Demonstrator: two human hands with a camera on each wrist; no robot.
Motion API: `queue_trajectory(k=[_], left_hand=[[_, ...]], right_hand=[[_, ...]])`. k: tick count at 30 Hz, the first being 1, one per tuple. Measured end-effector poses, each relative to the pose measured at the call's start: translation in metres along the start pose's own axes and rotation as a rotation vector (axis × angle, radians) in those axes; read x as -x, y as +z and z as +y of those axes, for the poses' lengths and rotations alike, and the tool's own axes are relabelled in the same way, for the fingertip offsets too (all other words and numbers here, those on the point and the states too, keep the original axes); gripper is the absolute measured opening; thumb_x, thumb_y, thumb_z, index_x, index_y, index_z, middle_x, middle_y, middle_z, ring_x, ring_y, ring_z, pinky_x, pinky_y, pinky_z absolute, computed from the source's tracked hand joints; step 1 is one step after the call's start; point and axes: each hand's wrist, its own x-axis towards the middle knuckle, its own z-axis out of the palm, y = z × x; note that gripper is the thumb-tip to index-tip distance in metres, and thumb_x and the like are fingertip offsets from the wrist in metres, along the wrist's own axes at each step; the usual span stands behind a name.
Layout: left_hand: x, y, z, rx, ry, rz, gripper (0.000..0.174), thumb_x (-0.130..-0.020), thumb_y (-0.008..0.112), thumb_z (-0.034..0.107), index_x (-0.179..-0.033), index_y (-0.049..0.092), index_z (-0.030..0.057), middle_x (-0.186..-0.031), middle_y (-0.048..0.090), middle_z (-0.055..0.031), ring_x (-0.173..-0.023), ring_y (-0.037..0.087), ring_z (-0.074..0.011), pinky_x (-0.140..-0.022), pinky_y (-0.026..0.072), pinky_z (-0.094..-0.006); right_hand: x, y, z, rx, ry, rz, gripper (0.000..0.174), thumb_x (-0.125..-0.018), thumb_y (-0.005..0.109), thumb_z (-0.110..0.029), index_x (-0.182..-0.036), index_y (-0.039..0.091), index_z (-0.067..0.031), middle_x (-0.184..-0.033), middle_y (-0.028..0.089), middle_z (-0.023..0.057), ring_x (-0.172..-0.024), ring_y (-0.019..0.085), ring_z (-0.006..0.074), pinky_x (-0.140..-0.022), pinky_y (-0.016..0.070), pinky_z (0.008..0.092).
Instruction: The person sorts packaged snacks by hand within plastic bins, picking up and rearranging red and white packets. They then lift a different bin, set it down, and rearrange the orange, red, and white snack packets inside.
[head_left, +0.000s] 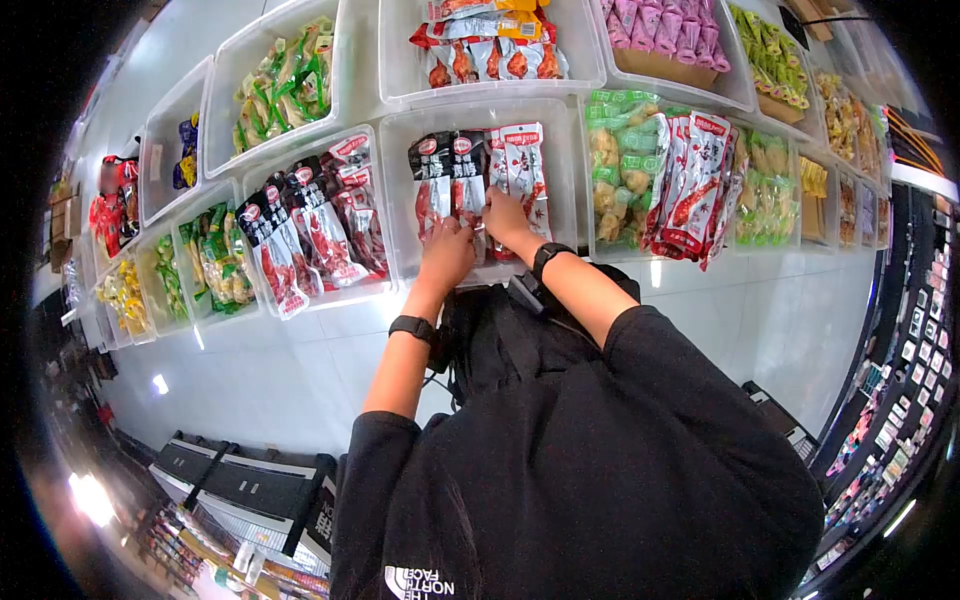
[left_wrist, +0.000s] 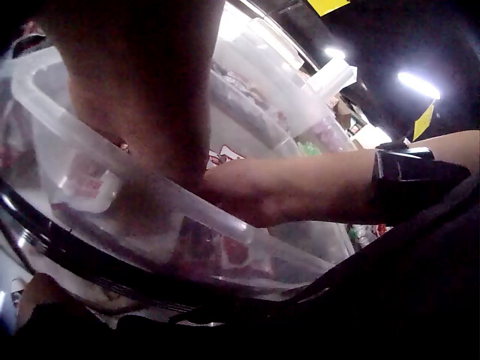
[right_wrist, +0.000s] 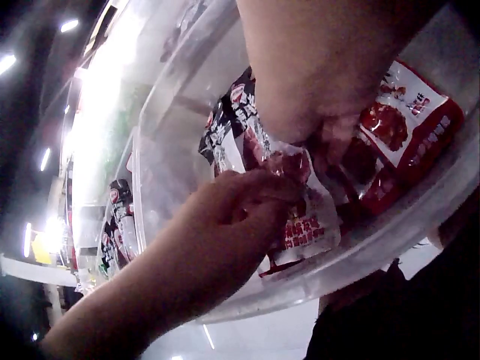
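In the head view, both hands are inside a clear plastic bin (head_left: 395, 150) holding flat vacuum-sealed meat snack packets. My left hand (head_left: 447, 255) pinches the lower part of a black-topped packet (head_left: 468, 175); its curled fingers show in the right wrist view. Another black-topped packet (head_left: 430, 170) lies alongside to the left. My right hand (head_left: 510, 222) bends down at the left side of a red-and-white packet (head_left: 525, 155), fingertips among the packets. In the right wrist view the right fingers (right_wrist: 335, 142) point downward, and I cannot tell whether they grip. The left wrist view hides the left fingers.
A bin of black-and-red packets (head_left: 315, 230) stands left. At right, red-and-white packets (head_left: 690, 180) overhang their bin beside green-printed bags (head_left: 622, 165). Behind is a bin of orange-and-red packets (head_left: 490, 55). The bin's front wall (left_wrist: 150, 187) stands close under the forearms.
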Motion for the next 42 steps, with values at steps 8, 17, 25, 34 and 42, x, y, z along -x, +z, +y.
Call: queue_trajectory(k=[8,17,25,34,42], left_hand=[[-0.008,-0.035,0.006,0.247,-0.008,0.007,0.030,-0.072,0.049,0.001,-0.096,0.064,0.0097,-0.107,0.056,-0.0164,-0.101,0.052,-0.0368,-0.086,0.0418,-0.0423],[-0.053,-0.007,0.001,-0.285,0.391,-0.023,0.038,-0.073,0.057,0.012,-0.110,0.058,0.0161,-0.131,0.043,-0.0095,-0.126,0.034,-0.0309,-0.099,0.0314,-0.0491],[-0.055,-0.005,-0.001,-0.302,0.347,-0.014,0.028,-0.079,0.050,0.014,-0.106,0.058,0.0112,-0.124,0.048,-0.0071,-0.119,0.042,-0.0261,-0.096,0.0349,-0.0467],[-0.049,-0.004,0.004,-0.205,0.265,-0.003,0.037,-0.074,0.057,0.012,-0.111,0.055,0.0108,-0.131,0.043,-0.0095,-0.124,0.038,-0.0297,-0.101,0.0316,-0.0440],[-0.039,-0.016,0.001,-0.217,0.394,0.043,0.022,-0.075,0.053,0.009,-0.095,0.063,0.0101,-0.124,0.048,-0.0077,-0.121,0.040,-0.0277,-0.101,0.0315,-0.0435]], right_hand=[[0.008,-0.107,-0.017,-0.329,0.374,-0.465,0.039,-0.076,0.061,-0.023,-0.104,0.049,0.0019,-0.087,0.063,0.0149,-0.065,0.064,0.0207,-0.056,0.0506,0.0324],[0.074,-0.264,0.043,-0.201,0.131,0.632,0.025,-0.078,0.062,-0.015,-0.096,0.055,-0.0001,-0.084,0.063,0.0110,-0.069,0.062,0.0200,-0.063,0.0480,0.0313],[0.053,-0.312,0.094,0.330,0.395,0.551,0.058,-0.068,0.065,-0.037,-0.107,0.048,0.0021,-0.096,0.061,0.0236,-0.090,0.059,0.0391,-0.079,0.0455,0.0454],[0.039,-0.309,0.075,0.448,0.523,0.556,0.044,-0.063,0.067,-0.034,-0.089,0.057,0.0008,-0.094,0.061,0.0220,-0.088,0.059,0.0380,-0.077,0.0454,0.0441],[0.046,-0.291,0.049,0.344,0.059,0.666,0.015,-0.076,0.059,-0.010,-0.085,0.054,0.0004,-0.083,0.060,0.0189,-0.079,0.058,0.0336,-0.069,0.0431,0.0430]])
